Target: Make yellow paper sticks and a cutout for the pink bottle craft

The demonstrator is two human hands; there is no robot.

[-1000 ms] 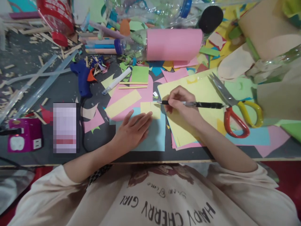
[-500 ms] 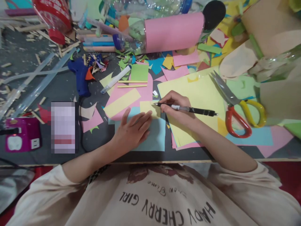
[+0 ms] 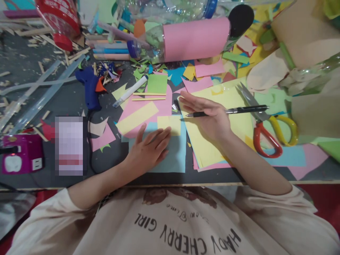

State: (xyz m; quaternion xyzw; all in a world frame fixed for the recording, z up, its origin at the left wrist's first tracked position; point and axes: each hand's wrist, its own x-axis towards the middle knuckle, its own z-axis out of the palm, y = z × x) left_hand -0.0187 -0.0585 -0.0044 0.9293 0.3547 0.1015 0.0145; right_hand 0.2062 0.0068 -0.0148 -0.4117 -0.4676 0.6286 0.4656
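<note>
My left hand [image 3: 150,147] lies flat with fingers spread, its fingertips on the lower edge of a small yellow paper piece [image 3: 166,122]. Under both is a light blue sheet [image 3: 172,159]. My right hand [image 3: 212,117] holds a black pen [image 3: 247,109] between thumb and palm, the other fingers stretched out above a stack of yellow sheets [image 3: 212,152]. The pen's tip points left, just right of the small yellow piece. A yellow strip [image 3: 138,118] and a pink sheet [image 3: 166,102] lie beyond my left hand.
Scissors [image 3: 265,124] rest on the right of the stack. A blue glue gun [image 3: 89,85], a white marker [image 3: 131,90] and a pink-wrapped bottle [image 3: 196,39] lie farther back. At left are a phone [image 3: 70,145] and a purple box with sockets [image 3: 22,154]. Paper scraps and sticks are scattered about.
My right hand has moved right, off the small yellow piece, and its fingers have straightened. The pen now lies flatter, farther right. My left hand stays in place.
</note>
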